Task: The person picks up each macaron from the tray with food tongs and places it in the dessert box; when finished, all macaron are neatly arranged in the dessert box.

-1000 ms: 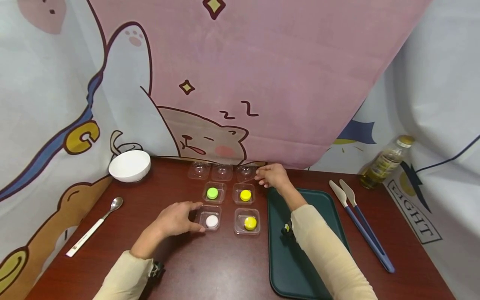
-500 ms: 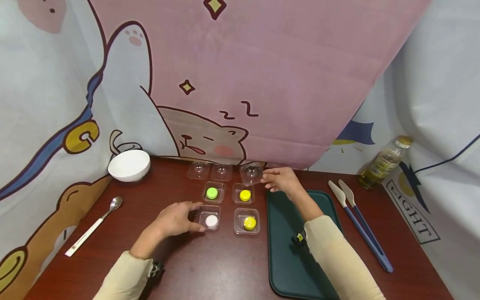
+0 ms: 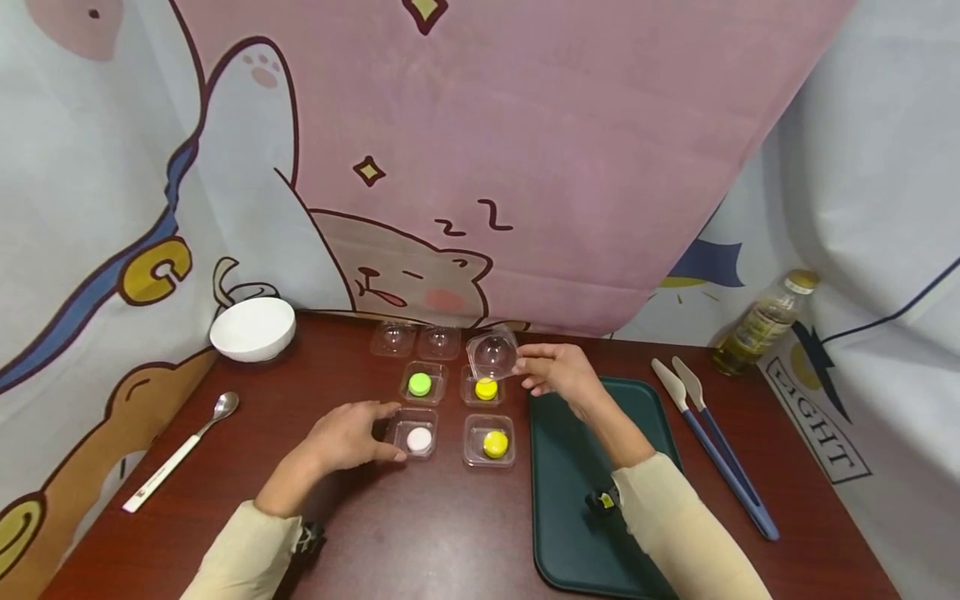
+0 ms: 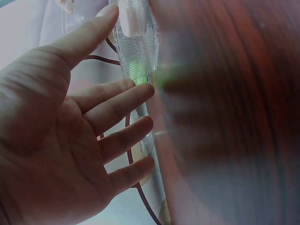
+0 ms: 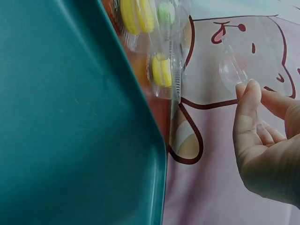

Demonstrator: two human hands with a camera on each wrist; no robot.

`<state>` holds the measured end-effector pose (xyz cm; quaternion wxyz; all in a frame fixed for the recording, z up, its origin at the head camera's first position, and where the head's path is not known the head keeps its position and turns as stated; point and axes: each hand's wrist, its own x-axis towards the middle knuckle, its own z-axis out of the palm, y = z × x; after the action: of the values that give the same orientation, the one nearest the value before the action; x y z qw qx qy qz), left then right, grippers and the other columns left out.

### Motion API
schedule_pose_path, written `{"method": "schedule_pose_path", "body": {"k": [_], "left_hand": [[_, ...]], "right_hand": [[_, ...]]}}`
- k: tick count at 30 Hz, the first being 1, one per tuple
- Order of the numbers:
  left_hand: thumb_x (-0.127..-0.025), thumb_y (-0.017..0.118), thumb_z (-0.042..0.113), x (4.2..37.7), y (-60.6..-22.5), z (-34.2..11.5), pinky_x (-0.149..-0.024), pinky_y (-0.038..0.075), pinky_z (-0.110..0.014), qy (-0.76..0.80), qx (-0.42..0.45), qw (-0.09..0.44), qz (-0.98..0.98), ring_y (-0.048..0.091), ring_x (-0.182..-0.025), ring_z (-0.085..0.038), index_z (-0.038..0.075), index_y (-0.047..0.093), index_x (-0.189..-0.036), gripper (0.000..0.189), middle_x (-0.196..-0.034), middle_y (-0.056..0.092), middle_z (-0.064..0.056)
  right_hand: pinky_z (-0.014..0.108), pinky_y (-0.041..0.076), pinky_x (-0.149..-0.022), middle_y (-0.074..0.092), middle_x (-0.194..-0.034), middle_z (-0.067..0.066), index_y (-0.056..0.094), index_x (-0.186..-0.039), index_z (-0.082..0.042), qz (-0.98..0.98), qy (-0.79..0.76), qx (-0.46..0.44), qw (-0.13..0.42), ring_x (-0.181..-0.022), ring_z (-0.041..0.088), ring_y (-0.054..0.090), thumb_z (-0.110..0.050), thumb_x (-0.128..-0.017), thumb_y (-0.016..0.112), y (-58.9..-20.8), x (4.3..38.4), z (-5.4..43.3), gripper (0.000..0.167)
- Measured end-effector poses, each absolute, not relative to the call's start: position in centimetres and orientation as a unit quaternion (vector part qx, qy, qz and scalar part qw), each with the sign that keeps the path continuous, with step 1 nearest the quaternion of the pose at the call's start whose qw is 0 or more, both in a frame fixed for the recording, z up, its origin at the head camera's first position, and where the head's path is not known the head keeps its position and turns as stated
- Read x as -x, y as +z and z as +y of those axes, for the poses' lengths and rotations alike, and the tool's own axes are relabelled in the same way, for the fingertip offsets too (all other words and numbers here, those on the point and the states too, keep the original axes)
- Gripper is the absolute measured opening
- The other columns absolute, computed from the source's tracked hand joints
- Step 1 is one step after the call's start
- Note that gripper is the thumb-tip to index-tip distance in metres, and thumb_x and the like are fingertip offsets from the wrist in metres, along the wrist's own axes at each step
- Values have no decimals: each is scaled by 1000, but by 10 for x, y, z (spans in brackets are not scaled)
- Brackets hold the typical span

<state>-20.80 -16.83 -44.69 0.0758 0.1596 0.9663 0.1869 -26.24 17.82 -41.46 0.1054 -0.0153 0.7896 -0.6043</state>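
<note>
In the head view my right hand (image 3: 558, 373) pinches a clear domed plastic lid (image 3: 492, 353) by its right edge. The lid hangs tilted above the back part of a clear box with a yellow macaron (image 3: 486, 389). My left hand (image 3: 347, 437) lies beside a front clear box (image 3: 405, 421) holding a white macaron (image 3: 419, 440), thumb and index finger at its left corners. In the left wrist view its fingers are spread and relaxed. A green macaron (image 3: 419, 384) and another yellow macaron (image 3: 495, 444) sit in their own boxes.
Two clear lids (image 3: 393, 339) lie at the back edge. A dark green tray (image 3: 570, 508) is under my right forearm. Blue-handled tongs (image 3: 723, 454) and an oil bottle (image 3: 761, 325) are on the right. On the left are a white bowl (image 3: 252, 329) and a spoon (image 3: 180, 454).
My right hand has lifted the third lid off the back row and brought it toward me, over the back yellow macaron's box. My left hand has stayed in place.
</note>
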Motion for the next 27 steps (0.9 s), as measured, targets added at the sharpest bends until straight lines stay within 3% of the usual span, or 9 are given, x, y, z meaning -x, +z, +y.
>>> {"method": "schedule_pose_path", "body": {"k": [4, 11, 27], "left_hand": [[-71, 89, 50, 208, -447, -169, -95, 54, -54, 185, -160, 76, 967, 66, -119, -35, 13, 62, -140, 83, -134, 67, -15], [-70, 88, 52, 207, -447, -168, -98, 53, -54, 181, -162, 69, 968, 64, -122, -36, 13, 62, -140, 84, -137, 65, -17], [-71, 87, 53, 206, -448, -168, -92, 56, -53, 176, -164, 61, 969, 67, -115, -34, 15, 61, -141, 84, -130, 70, -13]], "right_hand": [[26, 61, -65, 78, -99, 11, 66, -130, -1, 787, -608, 23, 101, -71, 16, 70, -16, -96, 68, -415, 257, 177, 37], [28, 61, -67, 78, -104, 14, 67, -128, -1, 789, -606, 24, 98, -73, 18, 70, -14, -98, 65, -421, 250, 179, 34], [27, 61, -63, 77, -96, 13, 67, -107, 3, 782, -618, 32, 75, -69, 15, 69, -9, -93, 67, -428, 248, 169, 18]]}}
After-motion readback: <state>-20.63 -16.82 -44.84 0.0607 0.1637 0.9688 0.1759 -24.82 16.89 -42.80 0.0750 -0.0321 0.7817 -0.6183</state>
